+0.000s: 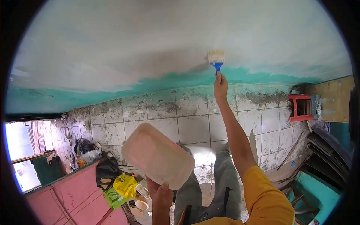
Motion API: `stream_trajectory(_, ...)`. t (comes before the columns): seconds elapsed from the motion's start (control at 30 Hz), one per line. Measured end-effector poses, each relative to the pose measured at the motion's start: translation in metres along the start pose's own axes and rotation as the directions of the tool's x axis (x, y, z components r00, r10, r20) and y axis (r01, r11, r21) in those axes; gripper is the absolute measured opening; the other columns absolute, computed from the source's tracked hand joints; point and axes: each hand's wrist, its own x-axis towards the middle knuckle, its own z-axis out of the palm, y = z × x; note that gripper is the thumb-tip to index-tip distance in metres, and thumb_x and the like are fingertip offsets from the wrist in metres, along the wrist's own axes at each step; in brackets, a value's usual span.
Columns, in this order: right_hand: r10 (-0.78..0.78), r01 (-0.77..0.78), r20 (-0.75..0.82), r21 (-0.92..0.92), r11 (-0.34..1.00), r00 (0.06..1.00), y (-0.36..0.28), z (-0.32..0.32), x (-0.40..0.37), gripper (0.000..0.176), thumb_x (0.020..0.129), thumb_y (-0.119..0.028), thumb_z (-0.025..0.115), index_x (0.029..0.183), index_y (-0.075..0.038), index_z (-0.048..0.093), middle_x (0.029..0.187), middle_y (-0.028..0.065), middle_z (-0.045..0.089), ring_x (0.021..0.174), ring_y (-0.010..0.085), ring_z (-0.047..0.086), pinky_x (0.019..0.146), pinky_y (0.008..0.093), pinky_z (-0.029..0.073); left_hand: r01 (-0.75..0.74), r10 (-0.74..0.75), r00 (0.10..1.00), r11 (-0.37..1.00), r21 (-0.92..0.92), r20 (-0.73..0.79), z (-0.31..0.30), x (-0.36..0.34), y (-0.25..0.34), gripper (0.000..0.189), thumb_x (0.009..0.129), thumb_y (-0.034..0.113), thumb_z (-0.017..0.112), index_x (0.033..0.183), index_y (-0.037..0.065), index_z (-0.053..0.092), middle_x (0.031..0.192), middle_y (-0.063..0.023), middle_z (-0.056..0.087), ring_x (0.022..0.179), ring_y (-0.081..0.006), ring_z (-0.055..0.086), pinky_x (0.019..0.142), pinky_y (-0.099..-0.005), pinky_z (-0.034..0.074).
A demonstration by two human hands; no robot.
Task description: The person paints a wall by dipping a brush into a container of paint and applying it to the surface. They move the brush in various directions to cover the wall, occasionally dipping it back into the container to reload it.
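My right hand [221,88] is closed around the blue handle of a paintbrush [216,58], arm stretched forward. The brush's wide pale bristles lie against the wall [150,45], right above the edge where whitish paint meets a teal band [165,81]. In my left hand [161,195] is a translucent plastic container [157,155], gripped by its near edge with the thumb on top. A pale pinkish-white tint shows across the container. The fingers of my left hand are partly hidden beneath it.
Stained white tiles [193,127] run along the wall's foot. A red step stool [298,107] stands at the right, near stacked dark curved pieces [326,150]. At lower left are a pink panel [78,197], a yellow bag [125,185], a black bag [107,173] and a white cup [141,203].
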Motion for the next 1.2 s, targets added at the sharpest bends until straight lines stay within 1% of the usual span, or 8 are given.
stream_trajectory(0.23,0.375,-0.368,0.054,-0.108,0.923,0.925,0.019,-0.005,-0.004,0.047,0.102,-0.035,0.047,0.094,0.007,0.066,0.083,0.0206,0.065,0.074,0.0349,0.058,0.077,0.0436,0.047,-0.003,0.003,1.0,1.0,-0.007,-0.014,0.006,-0.001,-0.005,0.091,0.074,0.019,0.081,0.148,0.01,0.029,0.138,-0.0084,0.044,0.132,-0.0261,0.045,0.11,-0.0474,0.04)
stream_trajectory(0.33,0.25,-0.24,0.107,-0.097,0.966,0.962,-0.067,-0.022,0.009,0.045,0.102,-0.036,0.048,0.098,0.005,0.065,0.075,0.0134,0.061,0.067,0.0253,0.055,0.067,0.0379,0.045,0.006,-0.006,1.0,1.0,-0.02,-0.02,0.01,0.001,-0.006,0.09,0.074,0.018,0.081,0.147,0.01,0.029,0.138,-0.0081,0.045,0.131,-0.0255,0.045,0.11,-0.0465,0.04)
stream_trajectory(0.4,0.245,-0.267,0.13,0.19,0.945,0.961,-0.143,-0.036,0.004,0.04,0.102,-0.042,0.052,0.107,-0.004,0.065,0.066,-0.0032,0.045,0.05,0.0044,0.035,0.043,0.0239,0.027,0.036,-0.037,0.999,0.999,-0.009,-0.025,0.012,0.001,-0.005,0.091,0.074,0.017,0.081,0.148,0.01,0.029,0.138,-0.0083,0.045,0.132,-0.0254,0.045,0.11,-0.0461,0.04)
stream_trajectory(0.6,-0.094,0.089,-0.008,0.414,0.906,0.996,-0.208,-0.047,-0.009,0.034,0.105,-0.032,0.049,0.106,-0.001,0.062,0.068,-0.0044,0.039,0.062,0.0044,0.035,0.054,0.0228,0.03,0.018,-0.018,1.0,1.0,0.001,0.019,0.011,0.007,-0.005,0.091,0.075,0.015,0.08,0.149,0.01,0.027,0.139,-0.0086,0.044,0.132,-0.0264,0.044,0.111,-0.0465,0.039)
stream_trajectory(0.83,-0.061,0.062,-0.009,0.109,0.992,0.998,-0.004,0.006,0.0,0.039,0.105,-0.034,0.047,0.103,0.001,0.064,0.071,0.0061,0.054,0.063,0.0165,0.05,0.061,0.033,0.043,0.018,-0.017,1.0,0.999,-0.031,0.013,0.005,0.007,-0.003,0.092,0.075,0.014,0.08,0.149,0.01,0.026,0.14,-0.009,0.043,0.132,-0.027,0.044,0.111,-0.0483,0.039)
stream_trajectory(1.03,0.3,-0.29,0.039,-0.17,0.942,0.953,0.052,0.013,-0.015,0.047,0.102,-0.038,0.046,0.102,0.004,0.067,0.098,0.0249,0.068,0.09,0.0441,0.064,0.079,0.0468,0.048,-0.015,0.015,1.0,1.0,-0.016,0.019,0.002,0.007,0.01,0.09,0.075,0.015,0.08,0.148,0.011,0.028,0.139,-0.0081,0.043,0.131,-0.0269,0.045,0.111,-0.0497,0.039)
stream_trajectory(1.1,0.33,-0.325,0.072,-0.066,0.943,0.941,0.034,0.008,-0.015,0.041,0.103,-0.039,0.049,0.1,-0.003,0.067,0.067,0.0011,0.051,0.053,0.0089,0.04,0.048,0.0264,0.032,-0.005,0.005,1.0,1.0,-0.014,0.028,0.005,0.007,0.014,0.089,0.075,0.016,0.081,0.148,0.011,0.029,0.139,-0.0077,0.044,0.131,-0.0268,0.045,0.11,-0.0486,0.039)
stream_trajectory(1.2,0.353,-0.359,0.098,0.058,0.931,0.931,-0.055,-0.006,-0.005,0.04,0.102,-0.04,0.05,0.104,-0.004,0.066,0.066,-0.0011,0.048,0.049,0.0069,0.035,0.043,0.0255,0.028,-0.017,0.018,0.999,1.0,-0.009,0.043,-0.002,0.01,0.012,0.088,0.076,0.017,0.08,0.148,0.011,0.029,0.139,-0.008,0.043,0.132,-0.0268,0.045,0.11,-0.0482,0.04)
